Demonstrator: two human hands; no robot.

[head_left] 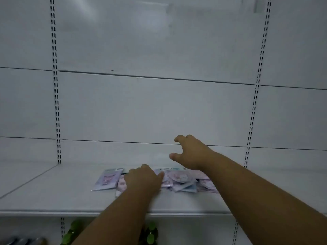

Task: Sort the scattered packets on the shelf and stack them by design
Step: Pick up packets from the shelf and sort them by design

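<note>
Several pastel packets lie scattered in the middle of the white shelf [53, 197]. A lilac packet [107, 180] lies flat at the left of the heap, and a jumble of pink, lilac and pale blue packets [184, 183] overlaps at the right. My left hand [143, 179] rests palm down on the packets in the middle, covering them. My right hand [190, 152] hovers above the right part of the heap, fingers spread and curled, holding nothing. Whether the left fingers grip a packet is hidden.
The white back panel [155, 106] rises behind the shelf, with slotted uprights [56, 103] at left and right [254, 103]. Below the shelf's front edge, green round things [152, 234] show on a lower level.
</note>
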